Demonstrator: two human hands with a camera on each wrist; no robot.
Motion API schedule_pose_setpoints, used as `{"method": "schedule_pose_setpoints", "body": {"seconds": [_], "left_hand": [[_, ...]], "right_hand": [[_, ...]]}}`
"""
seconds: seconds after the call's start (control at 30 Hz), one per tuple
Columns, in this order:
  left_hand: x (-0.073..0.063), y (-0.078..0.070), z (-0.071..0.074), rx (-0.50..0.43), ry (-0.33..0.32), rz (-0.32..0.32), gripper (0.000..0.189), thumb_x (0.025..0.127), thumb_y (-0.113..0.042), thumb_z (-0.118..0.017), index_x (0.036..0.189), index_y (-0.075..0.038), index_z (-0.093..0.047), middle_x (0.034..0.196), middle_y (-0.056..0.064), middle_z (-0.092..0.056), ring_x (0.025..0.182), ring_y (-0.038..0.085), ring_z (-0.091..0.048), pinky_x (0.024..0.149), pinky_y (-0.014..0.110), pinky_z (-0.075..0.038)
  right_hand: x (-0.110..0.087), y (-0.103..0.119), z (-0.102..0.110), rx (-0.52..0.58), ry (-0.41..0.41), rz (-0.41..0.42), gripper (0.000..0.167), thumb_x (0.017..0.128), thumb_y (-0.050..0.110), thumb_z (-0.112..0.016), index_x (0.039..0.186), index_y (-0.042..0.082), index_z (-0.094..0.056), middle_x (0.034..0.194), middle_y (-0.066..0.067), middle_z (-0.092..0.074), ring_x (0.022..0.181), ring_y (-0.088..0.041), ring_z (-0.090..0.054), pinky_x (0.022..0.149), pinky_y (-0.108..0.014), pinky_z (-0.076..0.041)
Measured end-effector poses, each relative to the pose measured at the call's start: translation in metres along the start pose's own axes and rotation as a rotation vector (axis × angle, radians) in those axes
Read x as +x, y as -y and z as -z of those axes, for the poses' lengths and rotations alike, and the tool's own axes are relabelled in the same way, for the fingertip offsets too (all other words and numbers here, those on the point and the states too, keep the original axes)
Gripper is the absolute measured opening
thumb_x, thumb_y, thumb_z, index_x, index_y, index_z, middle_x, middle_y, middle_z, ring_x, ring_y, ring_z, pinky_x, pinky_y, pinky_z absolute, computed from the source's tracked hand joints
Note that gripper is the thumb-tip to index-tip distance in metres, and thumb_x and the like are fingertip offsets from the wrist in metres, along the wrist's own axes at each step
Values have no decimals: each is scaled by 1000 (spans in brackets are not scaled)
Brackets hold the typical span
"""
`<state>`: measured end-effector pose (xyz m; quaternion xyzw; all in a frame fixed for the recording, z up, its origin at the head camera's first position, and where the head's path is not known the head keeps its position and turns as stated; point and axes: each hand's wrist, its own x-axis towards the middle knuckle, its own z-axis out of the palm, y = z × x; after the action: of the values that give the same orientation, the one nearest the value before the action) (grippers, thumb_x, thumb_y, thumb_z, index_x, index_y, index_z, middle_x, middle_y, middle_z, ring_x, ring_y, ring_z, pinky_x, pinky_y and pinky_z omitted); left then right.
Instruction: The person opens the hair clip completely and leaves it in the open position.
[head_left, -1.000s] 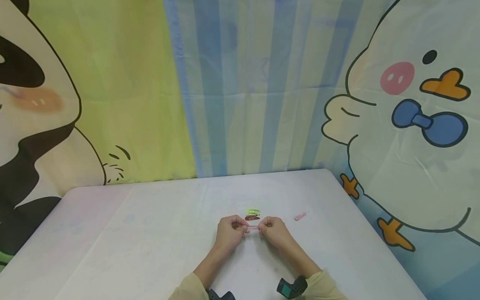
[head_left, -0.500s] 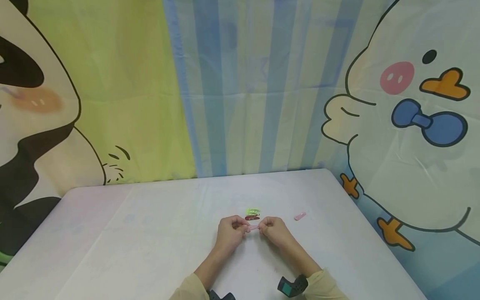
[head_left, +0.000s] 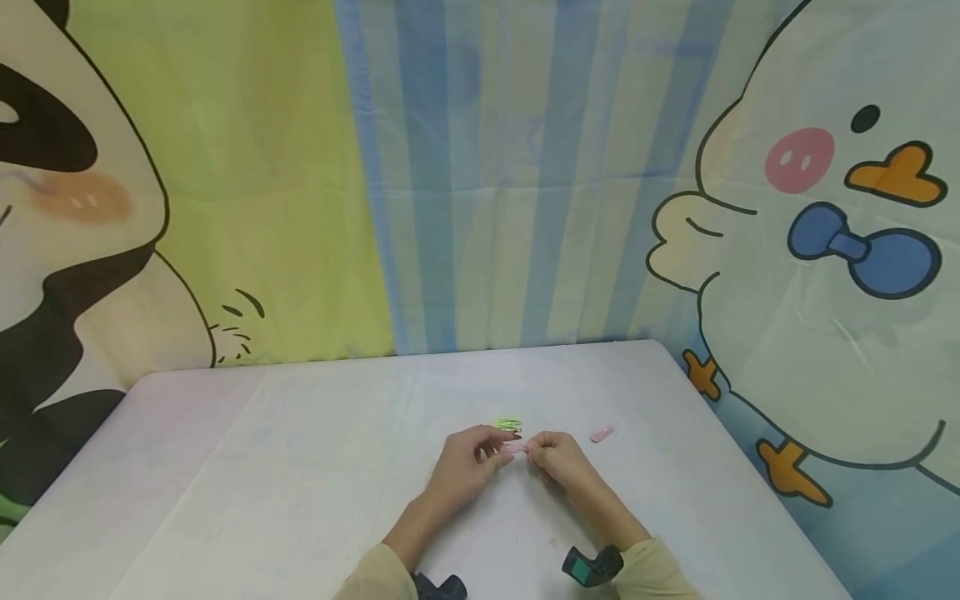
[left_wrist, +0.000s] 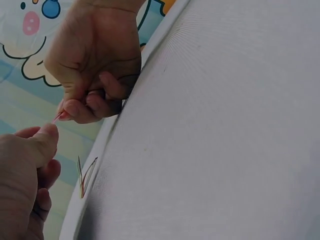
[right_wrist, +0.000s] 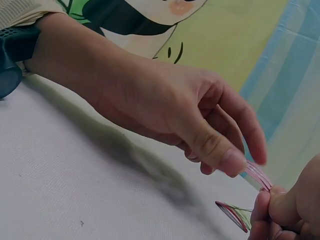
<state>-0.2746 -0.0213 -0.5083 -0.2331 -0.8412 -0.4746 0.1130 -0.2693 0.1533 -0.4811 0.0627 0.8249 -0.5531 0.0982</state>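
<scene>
A pink snap hair clip (head_left: 514, 448) is held above the white table between both hands. My right hand (head_left: 561, 460) pinches one end of it between thumb and forefinger, its other fingers curled in. At the other end, my left hand (head_left: 463, 461) has its thumb and forefinger on either side of the clip, spread wider in the head view. In the right wrist view the pink clip (right_wrist: 257, 175) looks like several thin strips running between the hands. Just beyond lie green hair clips (head_left: 508, 424) and a red hair clip (right_wrist: 231, 216), partly hidden by the left fingers in the head view.
Another pink hair clip (head_left: 602, 434) lies on the table to the right of the hands. The white table (head_left: 300, 467) reaches back to a cartoon-printed curtain (head_left: 480, 183). Each wrist carries a dark strapped device (head_left: 592, 567).
My left forefinger has lifted away from the thumb and now covers most of the red clip. Both hands and the held clip have shifted slightly right and away; the head view has tilted a little.
</scene>
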Motion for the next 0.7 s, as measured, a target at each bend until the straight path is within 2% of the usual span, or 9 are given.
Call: {"method": "schedule_pose_setpoints", "body": {"seconds": [0.07, 0.17, 0.53, 0.7], "left_hand": [[0, 1, 1, 61, -15, -70, 20, 81, -19, -74, 101, -17, -72, 83, -10, -67, 68, 0, -51, 60, 17, -43], [0, 1, 2, 118, -40, -123, 18, 80, -19, -75, 98, -16, -74, 83, -10, -68, 68, -1, -51, 59, 15, -42], [-1, 3, 4, 138, -89, -132, 16, 80, -20, -75, 96, -15, -76, 83, -9, -70, 66, 0, -52, 60, 15, -44], [-1, 2, 4, 135, -114, -111, 17, 81, -21, -75, 97, -17, -75, 85, -10, -71, 68, -1, -54, 62, 17, -46]], "right_hand": [[0, 0, 1, 19, 13, 4, 15, 90, 8, -54, 85, -3, -63, 68, -1, -53, 60, -14, -43, 52, -24, -36], [1, 0, 1, 39, 31, -1, 14, 90, 9, -55, 86, -2, -64, 68, 0, -53, 60, -13, -43, 53, -24, -36], [4, -2, 7, 26, 84, -11, 21, 91, 22, -62, 95, 3, -69, 77, -1, -60, 65, -15, -47, 53, -25, -39], [6, -3, 10, 14, 95, 2, 29, 89, 32, -64, 98, 5, -70, 82, -1, -65, 71, -16, -49, 56, -25, -41]]}}
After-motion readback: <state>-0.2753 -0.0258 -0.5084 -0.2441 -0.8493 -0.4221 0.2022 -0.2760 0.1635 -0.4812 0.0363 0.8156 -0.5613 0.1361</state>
